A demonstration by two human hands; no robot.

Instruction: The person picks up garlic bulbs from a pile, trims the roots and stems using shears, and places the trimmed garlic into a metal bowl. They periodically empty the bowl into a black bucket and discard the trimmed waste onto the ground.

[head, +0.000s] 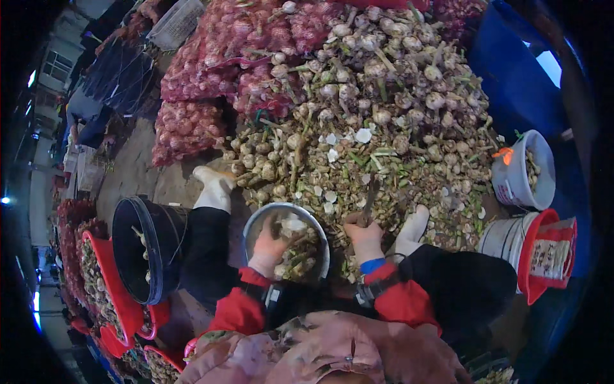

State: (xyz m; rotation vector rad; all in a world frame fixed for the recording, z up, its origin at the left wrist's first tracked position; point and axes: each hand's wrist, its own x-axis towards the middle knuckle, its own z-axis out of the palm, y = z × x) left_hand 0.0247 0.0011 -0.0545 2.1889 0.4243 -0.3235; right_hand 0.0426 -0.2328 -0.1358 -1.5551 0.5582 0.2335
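My left hand [269, 246] reaches into a round metal basin [327, 249] between my legs, its fingers at the trimmings and pale garlic pieces inside; whether they grip anything is hard to tell. To the right of the basin, my right hand [364, 233] is closed around the handle of a dark tool, seemingly a knife [371, 194], which points away from me. Beyond both hands spreads a large heap of garlic bulbs [383, 115] with stems, and cut stalks and loose skins lie on its near side.
Red mesh sacks of garlic [192, 125] are stacked behind on the left. A black bucket [148, 249] stands by my left leg, beside a red container [108, 278]. On the right are a white bucket [508, 180] and a bucket with a red rim [532, 254]. Another person [88, 113] is bent over far left.
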